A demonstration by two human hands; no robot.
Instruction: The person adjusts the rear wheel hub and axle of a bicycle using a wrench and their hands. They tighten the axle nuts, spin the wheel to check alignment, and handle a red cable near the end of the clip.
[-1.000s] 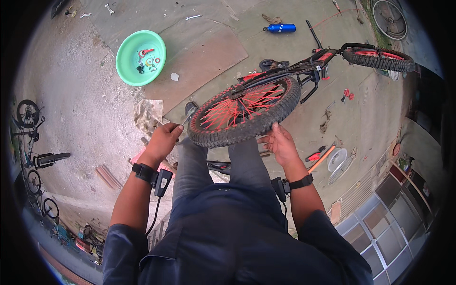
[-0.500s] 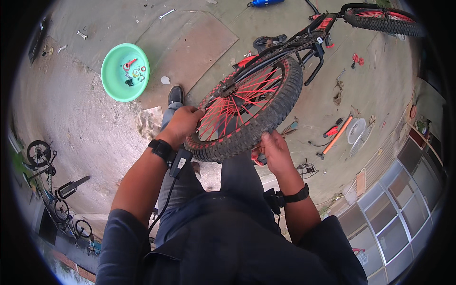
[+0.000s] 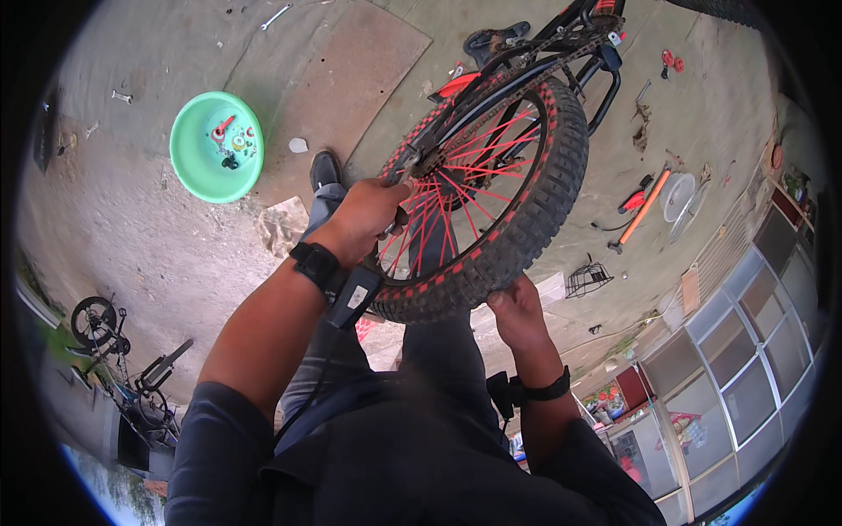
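Note:
A small black and red bicycle (image 3: pixel 544 61) stands upside down in front of me. Its wheel (image 3: pixel 526 210) has a black knobby tyre and red spokes and rises toward my chest. My left hand (image 3: pixel 368 215) reaches over the tyre to the hub and grips at the axle, where a small metal part shows between the fingers. My right hand (image 3: pixel 517 307) holds the near lower edge of the tyre, thumb on the tread. Both wrists wear black bands with small devices.
A green bowl (image 3: pixel 189 167) with small parts sits on the concrete at the left. A brown sheet (image 3: pixel 333 79) lies beside it, a wrench (image 3: pixel 276 16) beyond. An orange-handled tool (image 3: pixel 645 210), a white fan guard (image 3: pixel 680 195) and a wire basket (image 3: pixel 588 280) lie at the right. Other bicycles (image 3: pixel 114 342) stand lower left.
My left hand has moved from the tyre's outer edge in to the hub. The wheel has come closer and larger in view. My right hand stays on the tyre's near edge.

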